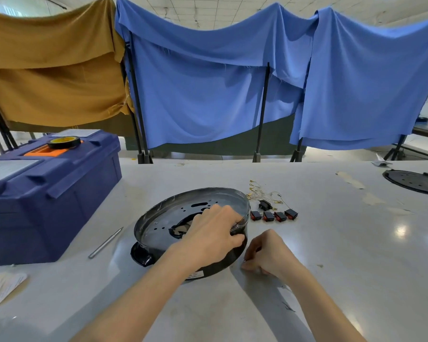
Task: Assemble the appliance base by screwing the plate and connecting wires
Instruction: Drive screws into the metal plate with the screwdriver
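The round black appliance base [158, 225] lies open side up in the middle of the table, with a dark metal plate [168, 218] full of holes inside it. My left hand [213, 230] grips the base's right rim, fingers inside and thumb on the outer wall. My right hand [267, 253] rests on the table just right of the base, its fingertips pinching a small screw [244, 260]. A bundle of thin wires with gold terminals [262, 192] lies behind the base on the right. Several black and red rocker switches [273, 215] sit in a row beside them.
A blue toolbox [47, 193] with a tape roll [63, 141] on top stands at the left. A metal screwdriver [105, 243] lies between toolbox and base. A black round cover [413, 181] sits far right. A paper label [3, 287] lies near left. Draped cloth screens stand behind the table.
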`<state>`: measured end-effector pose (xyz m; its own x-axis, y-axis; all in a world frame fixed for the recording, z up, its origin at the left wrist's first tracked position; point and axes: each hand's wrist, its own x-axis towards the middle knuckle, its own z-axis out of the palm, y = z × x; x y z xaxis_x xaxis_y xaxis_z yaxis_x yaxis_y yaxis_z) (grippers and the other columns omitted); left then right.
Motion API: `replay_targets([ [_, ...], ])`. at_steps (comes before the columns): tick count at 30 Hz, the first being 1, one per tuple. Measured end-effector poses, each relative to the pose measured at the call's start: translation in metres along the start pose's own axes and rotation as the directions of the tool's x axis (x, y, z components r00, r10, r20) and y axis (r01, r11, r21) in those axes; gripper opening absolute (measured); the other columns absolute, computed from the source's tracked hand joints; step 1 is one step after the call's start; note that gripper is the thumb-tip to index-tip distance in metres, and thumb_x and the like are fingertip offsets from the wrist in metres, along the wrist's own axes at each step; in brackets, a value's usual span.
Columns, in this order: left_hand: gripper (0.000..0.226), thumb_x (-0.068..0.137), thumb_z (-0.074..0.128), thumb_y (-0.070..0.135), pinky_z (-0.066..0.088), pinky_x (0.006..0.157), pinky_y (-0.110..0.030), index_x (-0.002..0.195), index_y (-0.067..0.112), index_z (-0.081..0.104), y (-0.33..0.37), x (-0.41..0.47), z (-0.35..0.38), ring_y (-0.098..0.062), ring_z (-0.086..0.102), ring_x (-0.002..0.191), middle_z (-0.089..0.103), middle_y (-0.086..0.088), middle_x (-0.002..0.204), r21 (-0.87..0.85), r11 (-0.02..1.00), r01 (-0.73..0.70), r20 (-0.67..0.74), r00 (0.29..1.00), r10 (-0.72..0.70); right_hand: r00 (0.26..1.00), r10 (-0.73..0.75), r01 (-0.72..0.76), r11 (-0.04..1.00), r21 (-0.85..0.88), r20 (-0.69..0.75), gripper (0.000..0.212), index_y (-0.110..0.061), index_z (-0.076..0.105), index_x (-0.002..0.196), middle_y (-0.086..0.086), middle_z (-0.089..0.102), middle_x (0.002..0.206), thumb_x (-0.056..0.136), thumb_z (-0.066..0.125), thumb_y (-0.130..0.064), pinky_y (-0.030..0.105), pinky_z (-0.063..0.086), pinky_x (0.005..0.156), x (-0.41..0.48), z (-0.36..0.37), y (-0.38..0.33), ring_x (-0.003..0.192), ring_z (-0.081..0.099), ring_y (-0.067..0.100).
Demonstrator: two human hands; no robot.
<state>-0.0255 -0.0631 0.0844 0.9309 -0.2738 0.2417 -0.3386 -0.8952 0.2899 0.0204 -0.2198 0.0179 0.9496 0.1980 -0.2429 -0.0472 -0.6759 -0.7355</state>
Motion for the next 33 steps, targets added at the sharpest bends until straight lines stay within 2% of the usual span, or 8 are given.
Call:
replay_targets([
  [7, 0.021, 0.092, 0.058, 0.028, 0.044, 0.064, -0.040, 0.086, 0.010, 0.065, -0.003, 0.000, -0.002, -0.022, 0.050, 0.071, 0.060, -0.005, 0.072, -0.042, 0.999, 0.004, -0.054, 0.999, -0.006, 1.000, -0.026, 0.024, 0.994, 0.110, 0.018, 0.007, -0.002, 0.069, 0.083, 0.012, 0.069, 0.069, 0.080, 0.072, -0.008, 0.021, 0.033, 0.039, -0.005, -0.011, 0.003, 0.035, 0.039, 0.014],
  [13, 0.016, 0.090, 0.066, 0.024, 0.047, 0.062, -0.032, 0.081, 0.012, 0.068, -0.002, 0.003, -0.029, -0.012, 0.057, 0.065, 0.065, -0.002, 0.071, -0.329, 0.942, -0.069, -0.267, 0.963, -0.022, 0.988, -0.135, 0.151, 0.890, 0.431, -0.068, 0.007, 0.004, 0.067, 0.081, 0.011, 0.076, 0.080, 0.080, 0.070, -0.003, 0.022, 0.035, 0.040, -0.019, -0.039, -0.009, 0.034, 0.037, 0.015],
  [16, 0.006, 0.087, 0.070, 0.024, 0.054, 0.068, -0.033, 0.085, 0.021, 0.075, -0.006, 0.001, -0.043, -0.014, 0.067, 0.074, 0.073, 0.000, 0.078, -0.601, 0.797, -0.056, -0.314, 0.934, -0.172, 0.955, -0.213, 0.296, 0.747, 0.594, -0.209, 0.013, 0.004, 0.072, 0.083, 0.014, 0.075, 0.080, 0.077, 0.078, -0.006, 0.021, 0.034, 0.039, -0.028, -0.052, -0.019, 0.036, 0.038, 0.016],
  [19, 0.013, 0.086, 0.071, 0.021, 0.057, 0.070, -0.034, 0.090, 0.031, 0.077, -0.011, -0.003, -0.046, -0.014, 0.073, 0.079, 0.076, 0.003, 0.085, -0.878, 0.473, -0.065, -0.248, 0.908, -0.336, 0.910, -0.270, 0.414, 0.634, 0.653, -0.315, 0.021, -0.006, 0.077, 0.084, 0.017, 0.075, 0.086, 0.073, 0.078, -0.023, 0.022, 0.038, 0.039, -0.040, -0.061, -0.032, 0.039, 0.039, 0.015],
  [21, 0.012, 0.083, 0.073, 0.016, 0.057, 0.065, -0.031, 0.094, 0.021, 0.078, -0.011, -0.007, -0.043, -0.021, 0.074, 0.079, 0.077, -0.007, 0.089, -0.960, 0.254, -0.116, -0.214, 0.890, -0.402, 0.886, -0.294, 0.463, 0.607, 0.646, -0.359, 0.015, -0.008, 0.078, 0.085, 0.017, 0.075, 0.086, 0.078, 0.077, -0.021, 0.021, 0.038, 0.040, -0.045, -0.063, -0.042, 0.038, 0.036, 0.015],
  [24, 0.021, 0.075, 0.075, 0.020, 0.057, 0.066, -0.027, 0.095, 0.013, 0.078, -0.008, -0.012, -0.035, -0.023, 0.073, 0.080, 0.076, -0.013, 0.094, -0.983, 0.058, -0.172, -0.180, 0.877, -0.445, 0.866, -0.324, 0.499, 0.588, 0.637, -0.380, 0.010, -0.010, 0.079, 0.087, 0.014, 0.075, 0.087, 0.087, 0.071, -0.016, 0.023, 0.034, 0.041, -0.049, -0.061, -0.056, 0.037, 0.035, 0.014],
  [27, 0.030, 0.072, 0.077, 0.024, 0.057, 0.068, -0.028, 0.099, 0.012, 0.077, -0.009, -0.016, -0.028, -0.025, 0.073, 0.086, 0.075, -0.013, 0.099, -0.984, -0.019, -0.178, -0.150, 0.876, -0.458, 0.839, -0.331, 0.543, 0.566, 0.620, -0.432, 0.012, -0.010, 0.080, 0.086, 0.012, 0.072, 0.072, 0.089, 0.069, -0.016, 0.023, 0.033, 0.041, -0.051, -0.056, -0.068, 0.037, 0.034, 0.014],
  [33, 0.029, 0.073, 0.077, 0.025, 0.057, 0.068, -0.028, 0.099, 0.014, 0.077, -0.013, -0.015, -0.027, -0.026, 0.073, 0.087, 0.075, -0.013, 0.099, -0.985, -0.010, -0.175, -0.151, 0.878, -0.454, 0.779, -0.299, 0.625, 0.447, 0.640, -0.552, 0.007, -0.012, 0.080, 0.080, 0.029, 0.061, 0.066, 0.084, 0.074, -0.010, 0.024, 0.035, 0.041, -0.048, -0.040, -0.088, 0.037, 0.036, 0.016],
])
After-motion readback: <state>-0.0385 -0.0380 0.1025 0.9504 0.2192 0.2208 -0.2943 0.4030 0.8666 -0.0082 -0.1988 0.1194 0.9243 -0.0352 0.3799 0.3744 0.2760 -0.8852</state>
